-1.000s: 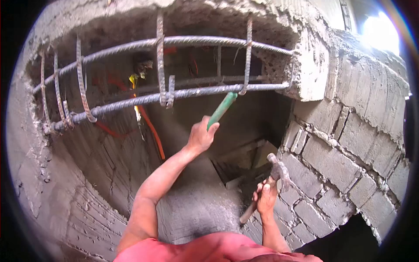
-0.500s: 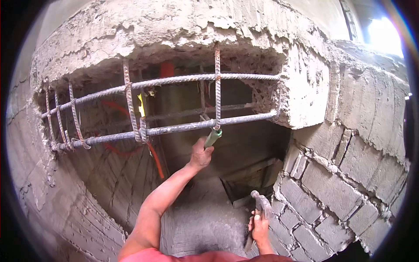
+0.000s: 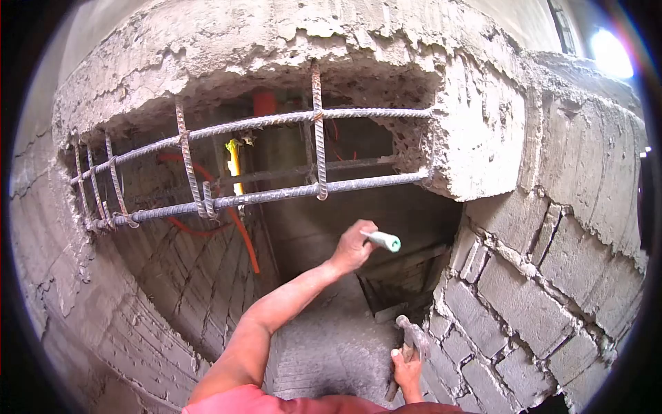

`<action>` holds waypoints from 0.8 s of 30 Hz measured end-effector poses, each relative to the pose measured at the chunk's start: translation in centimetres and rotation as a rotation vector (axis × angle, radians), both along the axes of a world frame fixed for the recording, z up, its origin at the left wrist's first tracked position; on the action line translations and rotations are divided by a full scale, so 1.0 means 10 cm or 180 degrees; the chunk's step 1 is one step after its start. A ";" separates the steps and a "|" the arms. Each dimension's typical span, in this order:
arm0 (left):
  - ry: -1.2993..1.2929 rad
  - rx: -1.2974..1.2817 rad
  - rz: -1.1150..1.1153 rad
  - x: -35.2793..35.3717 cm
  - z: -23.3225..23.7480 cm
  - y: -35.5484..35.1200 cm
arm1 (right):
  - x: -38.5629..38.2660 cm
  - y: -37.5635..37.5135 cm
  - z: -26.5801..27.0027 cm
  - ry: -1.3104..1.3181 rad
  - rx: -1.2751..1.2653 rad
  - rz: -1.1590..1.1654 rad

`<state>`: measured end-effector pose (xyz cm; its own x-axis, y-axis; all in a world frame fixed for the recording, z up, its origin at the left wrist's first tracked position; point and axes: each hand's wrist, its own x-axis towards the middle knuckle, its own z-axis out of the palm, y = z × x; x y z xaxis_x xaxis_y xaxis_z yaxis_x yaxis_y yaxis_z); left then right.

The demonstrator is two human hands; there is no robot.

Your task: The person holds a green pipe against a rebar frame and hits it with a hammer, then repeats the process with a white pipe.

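My left hand (image 3: 354, 248) is closed around a pale green, tube-shaped piece (image 3: 383, 240), held below the lower steel bar and apart from it. The tube's round end faces me to the right; whatever lies behind my fingers is hidden. Low on the right, my right hand (image 3: 408, 372) grips a claw hammer (image 3: 414, 337) by its wooden handle, head upward. Above my left hand, the lower rebar (image 3: 276, 195) and upper rebar (image 3: 262, 123) cross the broken-out concrete opening, tied by upright stirrups (image 3: 318, 138).
A rough concrete beam (image 3: 289, 27) runs overhead, ending in a jagged block (image 3: 483, 138). Block masonry (image 3: 524, 290) stands at right. Orange conduit (image 3: 245, 241) hangs behind the bars beside a bright yellow strip (image 3: 234, 165). A dusty grey surface (image 3: 324, 338) lies below.
My left hand has moved right and down with the green tube, away from the lower rebar, and the tube's end now points right. The hammer has stayed low at the right.
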<state>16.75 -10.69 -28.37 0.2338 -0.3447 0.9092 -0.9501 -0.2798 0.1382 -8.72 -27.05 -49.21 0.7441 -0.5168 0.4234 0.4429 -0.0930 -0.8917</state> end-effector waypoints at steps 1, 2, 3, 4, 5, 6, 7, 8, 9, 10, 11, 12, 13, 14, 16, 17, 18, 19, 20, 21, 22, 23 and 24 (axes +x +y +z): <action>-0.0153 0.0019 -0.0102 -0.03 -0.11 -0.06 | -0.03 -0.06 -0.10 0.0006 0.0008 -0.0008; -0.0001 0.0119 -0.0139 -0.07 -0.23 -0.10 | -0.06 -0.19 -0.24 0.0597 -0.0321 0.0126; 0.0162 0.0212 -0.0184 -0.16 -0.35 -0.15 | -0.11 -0.30 -0.37 0.1204 -0.0651 0.0255; 0.0229 0.0283 -0.0281 -0.26 -0.45 -0.19 | -0.13 -0.36 -0.49 0.1323 -0.0414 0.0320; 0.0281 0.0346 -0.0388 -0.34 -0.52 -0.24 | -0.07 -0.45 -0.71 0.1341 -0.0423 0.0271; 0.0748 0.0332 -0.0556 -0.41 -0.63 -0.28 | 0.03 -0.56 -1.06 0.0902 -0.0403 -0.0122; 0.0711 -0.0081 -0.0704 -0.55 -0.65 -0.38 | 0.06 -0.64 -1.26 0.0467 -0.0388 -0.0516; 0.1232 -0.0134 -0.0708 -0.65 -0.62 -0.41 | 0.05 -0.70 -1.27 0.0389 -0.0234 -0.0644; 0.1757 -0.0175 -0.0715 -0.73 -0.59 -0.44 | -0.12 -0.64 -0.89 0.0412 0.0278 -0.0561; 0.1801 -0.0210 -0.0856 -0.76 -0.53 -0.45 | -0.20 -0.72 -0.76 0.0691 -0.0072 -0.0791; 0.1896 -0.0244 -0.0987 -0.81 -0.46 -0.44 | -0.34 -0.78 -0.69 0.1025 -0.0417 -0.1008; 0.1161 -0.0209 -0.0637 -0.92 -0.31 -0.40 | -0.44 -0.80 -0.58 0.0883 -0.0839 -0.1369; 0.1388 -0.0326 -0.0739 -0.88 -0.32 -0.37 | -0.49 -0.82 -0.43 0.0735 -0.1284 -0.1705; 0.1308 -0.0437 -0.0987 -0.85 -0.28 -0.30 | -0.59 -0.76 -0.11 0.0760 -0.0776 -0.1327; 0.1307 -0.0521 -0.0977 -0.80 -0.18 -0.13 | -0.68 -0.59 0.26 0.0334 0.0151 -0.0830; 0.1125 -0.0617 -0.0955 -0.75 -0.14 -0.06 | -0.73 -0.56 0.22 0.0385 0.0131 -0.0850; 0.0819 -0.0584 -0.0807 -0.70 -0.12 0.02 | -0.76 -0.52 0.16 0.0365 -0.0065 -0.1021; 0.0503 -0.0548 -0.0656 -0.64 -0.08 0.09 | -0.77 -0.49 0.11 0.0332 -0.0262 -0.1185; 0.0203 -0.0574 -0.0649 -0.58 -0.02 0.12 | -0.82 -0.40 0.01 0.0516 -0.0098 -0.1260; -0.0098 -0.0598 -0.0639 -0.51 0.05 0.16 | -0.82 -0.32 -0.15 0.0384 -0.0124 -0.1346; -0.0087 -0.0490 -0.0664 -0.31 0.05 0.18 | -0.86 -0.20 -0.14 0.0599 -0.0012 -0.1211; -0.0426 -0.0555 -0.0533 -0.18 0.12 0.18 | -0.92 -0.12 -0.12 0.0819 0.0100 -0.1076; -0.0208 -0.0551 -0.0573 -0.06 0.16 0.21 | -0.91 -0.22 -0.39 0.0873 -0.0486 -0.1120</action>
